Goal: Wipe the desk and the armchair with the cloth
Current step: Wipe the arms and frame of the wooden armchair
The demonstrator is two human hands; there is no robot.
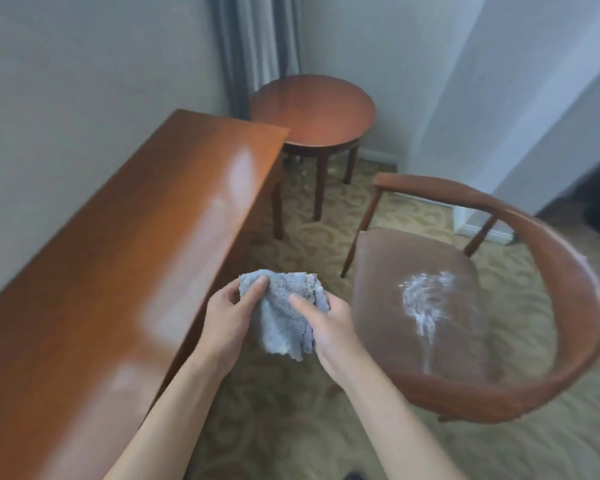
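Observation:
A fluffy grey-blue cloth (281,306) hangs bunched between both hands, above the carpet. My left hand (227,320) grips its left upper corner and my right hand (326,327) pinches its right side. The long glossy brown desk (118,254) runs along the wall on the left, with its front edge just left of my left hand. To the right stands the wooden armchair (575,306) with a curved backrest. Its brown seat (388,271) carries a white smeared stain (425,303) near the middle.
A small round wooden table (312,109) stands in the far corner beyond the desk, below a grey curtain (257,46). Patterned beige carpet (309,220) fills the gap between desk and armchair. A white wall corner (482,116) rises behind the chair.

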